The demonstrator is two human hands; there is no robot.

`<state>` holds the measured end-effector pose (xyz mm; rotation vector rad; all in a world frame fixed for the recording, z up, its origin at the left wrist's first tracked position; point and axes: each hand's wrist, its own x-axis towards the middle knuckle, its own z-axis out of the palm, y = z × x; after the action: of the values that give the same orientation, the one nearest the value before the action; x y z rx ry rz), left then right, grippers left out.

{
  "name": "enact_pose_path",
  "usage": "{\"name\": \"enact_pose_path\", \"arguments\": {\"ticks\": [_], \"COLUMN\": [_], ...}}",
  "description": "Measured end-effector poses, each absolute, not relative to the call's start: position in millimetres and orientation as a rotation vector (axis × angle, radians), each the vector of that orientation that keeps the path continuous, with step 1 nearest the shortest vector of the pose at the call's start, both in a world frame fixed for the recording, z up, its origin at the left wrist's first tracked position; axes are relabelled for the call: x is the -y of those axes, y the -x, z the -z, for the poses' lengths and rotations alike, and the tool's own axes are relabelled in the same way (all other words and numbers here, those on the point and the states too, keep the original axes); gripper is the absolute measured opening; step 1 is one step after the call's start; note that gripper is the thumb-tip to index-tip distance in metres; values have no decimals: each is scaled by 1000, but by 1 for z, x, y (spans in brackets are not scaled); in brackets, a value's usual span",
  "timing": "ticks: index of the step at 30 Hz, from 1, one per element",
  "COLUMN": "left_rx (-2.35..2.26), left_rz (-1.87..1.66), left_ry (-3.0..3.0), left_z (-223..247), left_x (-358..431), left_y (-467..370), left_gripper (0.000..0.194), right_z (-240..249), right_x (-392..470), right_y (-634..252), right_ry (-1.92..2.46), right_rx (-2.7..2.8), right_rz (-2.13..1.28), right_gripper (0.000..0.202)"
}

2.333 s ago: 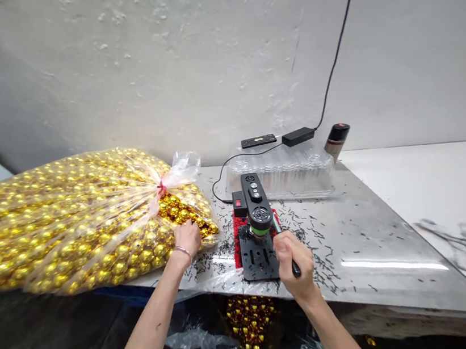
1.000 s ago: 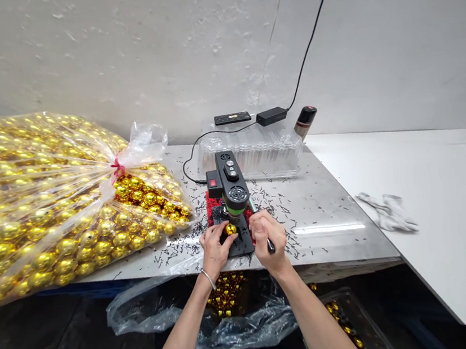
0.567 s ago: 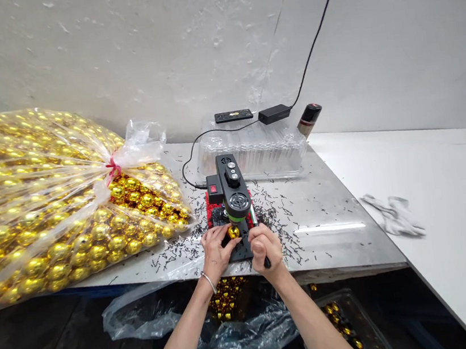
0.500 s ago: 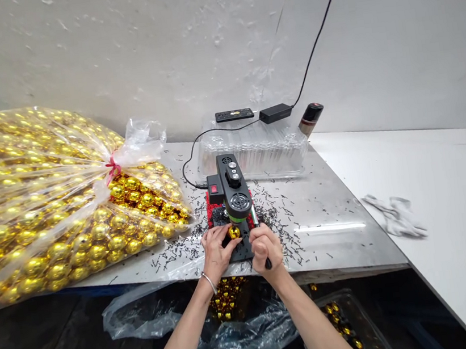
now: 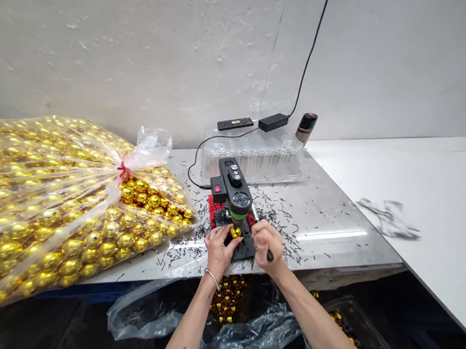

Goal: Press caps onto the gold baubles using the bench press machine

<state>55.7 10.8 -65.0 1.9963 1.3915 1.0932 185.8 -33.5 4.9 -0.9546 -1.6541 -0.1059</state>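
Note:
A small black bench machine (image 5: 234, 183) with a green ring stands on the metal table, above a red mat (image 5: 212, 207). Under its head sits a shiny gold ball (image 5: 235, 232). My left hand (image 5: 219, 249) pinches this ball between thumb and fingers from the left. On the right side, my right hand (image 5: 268, 242) is wrapped round the machine's lever, whose black end (image 5: 269, 256) shows below the fist. Short black bits (image 5: 279, 220) lie scattered about the machine.
Tied clear bag (image 5: 48, 204) of gold balls at left. Clear plastic trays (image 5: 252, 159), an adapter (image 5: 273, 122) and a dark-capped bottle (image 5: 306, 127) at the back. White gloves (image 5: 388, 217) on the right table. Below the front edge, an open bag (image 5: 254, 332) and a bin (image 5: 356, 324) with gold balls.
The camera view has shifted slightly, so the bag and machine appear a little further right and lower. Both hands keep their hold on the ball and lever.

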Motion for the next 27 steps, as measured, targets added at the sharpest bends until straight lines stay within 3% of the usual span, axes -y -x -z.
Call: {"name": "enact_pose_path", "arguments": {"ticks": [6,13,17,23,27], "left_rx": [-1314,-1276,-1659,-2109,-2086], "left_rz": [-1360,-1299,-1463,-788,-675], "left_ry": [-2025,-2421,-2320,-2101,-2036], "left_z": [63,66,42,-14,-20], "left_x": [18,81,24,-80,-100], "left_y": [-37,2,20,42,40], "left_gripper": [33,53,37,24,10], "right_z": [-66,-59,-57,-61,-59], "right_x": [39,42,42,43,43], "right_y": [-175,-176,-175,-174,-175], "right_ry": [1048,984,988,983,970], "right_rx": [1397,1442,1429,1446,1461], "right_rz": [-103,-98,-95,-70,-56], "right_gripper": [35,33,32,32,31]}}
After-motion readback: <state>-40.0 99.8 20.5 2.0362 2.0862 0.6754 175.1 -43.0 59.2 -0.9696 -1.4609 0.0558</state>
